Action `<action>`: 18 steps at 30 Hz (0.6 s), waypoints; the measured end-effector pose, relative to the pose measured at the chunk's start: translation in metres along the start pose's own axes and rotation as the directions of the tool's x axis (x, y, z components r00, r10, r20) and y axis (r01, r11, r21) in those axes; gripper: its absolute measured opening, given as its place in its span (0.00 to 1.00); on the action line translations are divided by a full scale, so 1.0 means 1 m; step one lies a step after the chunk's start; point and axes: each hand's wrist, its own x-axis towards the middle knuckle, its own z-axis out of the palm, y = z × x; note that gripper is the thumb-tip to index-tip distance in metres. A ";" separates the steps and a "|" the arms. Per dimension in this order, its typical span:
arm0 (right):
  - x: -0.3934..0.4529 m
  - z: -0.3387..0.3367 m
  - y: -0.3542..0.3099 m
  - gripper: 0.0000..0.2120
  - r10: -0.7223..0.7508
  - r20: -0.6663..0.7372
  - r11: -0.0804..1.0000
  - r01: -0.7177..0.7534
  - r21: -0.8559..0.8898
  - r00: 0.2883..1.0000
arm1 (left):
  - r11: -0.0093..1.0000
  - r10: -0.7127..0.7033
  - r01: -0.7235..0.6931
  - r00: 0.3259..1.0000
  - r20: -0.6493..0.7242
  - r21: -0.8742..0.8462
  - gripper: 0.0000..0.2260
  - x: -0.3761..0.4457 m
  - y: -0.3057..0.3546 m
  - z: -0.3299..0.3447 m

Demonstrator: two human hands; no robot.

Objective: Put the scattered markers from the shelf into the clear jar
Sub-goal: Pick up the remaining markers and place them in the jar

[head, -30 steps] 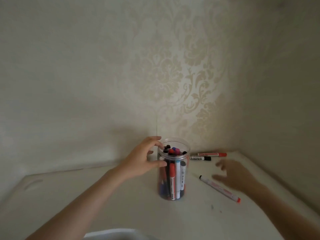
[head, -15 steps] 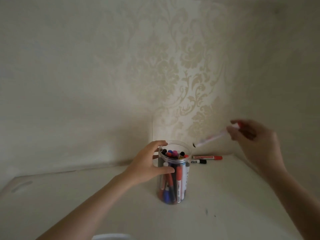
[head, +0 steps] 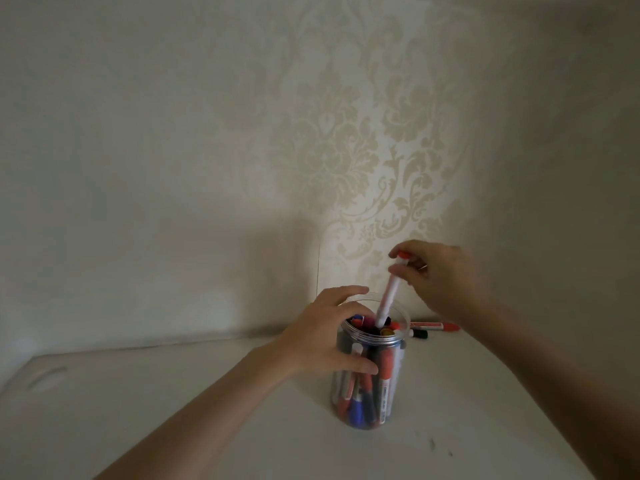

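Note:
The clear jar (head: 388, 386) stands on the white shelf (head: 173, 403), packed with several upright markers in red, blue and black. My left hand (head: 325, 334) wraps the jar's left side near the rim. My right hand (head: 440, 271) pinches the red-capped top of a white marker (head: 389, 292), which stands nearly upright with its lower end inside the jar's mouth. Behind the jar on the right lie a red marker (head: 440, 326) and a black marker (head: 419, 334) by the back wall.
Patterned wallpaper covers the back wall (head: 346, 150), and a side wall (head: 571, 202) closes the shelf on the right. The shelf's left end has a shallow dent (head: 46, 377). Small dark specks (head: 433, 444) mark the surface right of the jar.
My right hand picked the white marker up from the shelf, carried it left above the jar, turned it upright and lowered its tip into the jar. My left hand stayed on the jar.

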 end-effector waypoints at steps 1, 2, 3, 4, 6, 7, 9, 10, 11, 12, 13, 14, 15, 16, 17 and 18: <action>0.002 0.006 0.000 0.11 0.009 0.069 1.000 -0.007 -0.028 0.998 | 0.998 0.032 -0.033 0.999 0.021 0.058 0.29 0.004 0.000 -0.003; 0.002 0.014 0.001 0.11 0.016 0.143 0.998 -0.006 -0.065 0.990 | 0.991 0.056 -0.060 0.998 0.041 0.123 0.29 0.008 -0.001 -0.005; 0.000 0.023 0.002 0.12 0.021 0.202 0.995 0.000 -0.103 0.979 | 0.981 0.062 -0.072 0.996 0.061 0.181 0.29 0.011 -0.001 -0.006; -0.003 0.031 0.004 0.13 0.026 0.231 0.990 0.006 -0.139 0.973 | 0.973 0.056 -0.072 0.996 0.074 0.222 0.29 0.012 -0.001 -0.008; -0.006 0.040 0.009 0.14 0.035 0.222 0.986 0.002 -0.167 0.974 | 0.972 0.038 -0.055 0.996 0.076 0.230 0.29 0.011 -0.001 -0.009; -0.005 0.039 0.009 0.14 0.044 0.228 0.987 -0.008 -0.158 0.973 | 0.975 0.032 -0.048 0.997 0.076 0.218 0.28 0.010 -0.001 -0.009; -0.004 0.035 0.010 0.12 0.056 0.266 0.995 -0.030 -0.099 0.962 | 0.974 0.041 -0.056 0.997 0.071 0.221 0.28 0.010 -0.002 -0.009; -0.003 0.032 0.009 0.10 0.070 0.260 0.996 -0.052 -0.076 0.963 | 0.971 0.049 -0.064 0.996 0.070 0.232 0.28 0.010 -0.003 -0.009; -0.002 0.031 0.007 0.09 0.091 0.222 0.995 -0.080 -0.058 0.971 | 0.969 0.051 -0.067 0.996 0.073 0.236 0.28 0.011 -0.004 -0.009; -0.001 0.029 0.006 0.08 0.116 0.176 0.992 -0.107 -0.059 0.978 | 0.970 0.056 -0.071 0.996 0.070 0.232 0.28 0.011 -0.004 -0.009; -0.001 0.029 0.004 0.08 0.132 0.158 0.988 -0.119 -0.095 0.979 | 0.972 0.067 -0.079 0.996 0.062 0.219 0.28 0.011 -0.005 -0.008; -0.001 0.030 0.001 0.09 0.141 0.184 0.975 -0.104 -0.197 0.973 | 0.975 0.080 -0.088 0.996 0.048 0.205 0.29 0.010 -0.005 -0.007; -0.002 0.032 -0.001 0.10 0.148 0.230 0.949 -0.072 -0.307 0.962 | 0.977 0.090 -0.094 0.996 0.030 0.191 0.29 0.009 -0.006 -0.005; -0.004 0.035 -0.002 0.12 0.146 0.261 0.929 -0.042 -0.367 0.954 | 0.981 0.094 -0.093 0.996 0.004 0.173 0.29 0.007 -0.006 -0.004; -0.006 0.037 0.000 0.14 0.133 0.276 0.929 -0.023 -0.369 0.952 | 0.986 0.095 -0.089 0.995 -0.031 0.144 0.29 0.005 -0.007 -0.003; -0.007 0.037 0.003 0.17 0.114 0.272 0.946 -0.020 -0.324 0.956 | 0.990 0.095 -0.087 0.993 -0.072 0.107 0.30 0.004 -0.007 -0.002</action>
